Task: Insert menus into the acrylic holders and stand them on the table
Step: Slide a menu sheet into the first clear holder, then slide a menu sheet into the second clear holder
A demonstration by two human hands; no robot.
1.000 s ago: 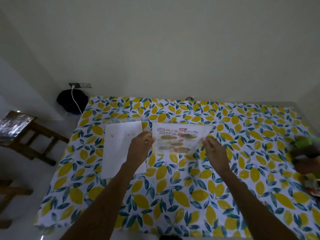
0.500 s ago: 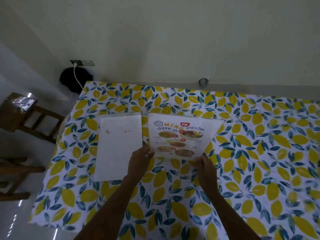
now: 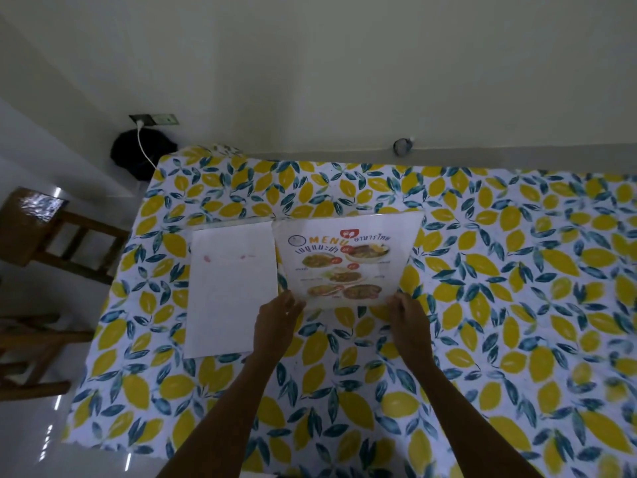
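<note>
Menu (image 3: 348, 262) already in acrylic holder (image 3: 412, 222), pinched at lower corners by left hand (image 3: 275, 319) and right hand (image 3: 408, 319), tilted over worktop (image 3: 517, 305); blank sheet (image 3: 231, 288) just left of it, unloaded.

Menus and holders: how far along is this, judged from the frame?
Done: nothing stands finished in view. In hand: the left hand and right hand grip the bottom corners of the printed menu, seemingly already in clear acrylic. Left: the blank-side sheet lies flat on the tablecloth.
</note>
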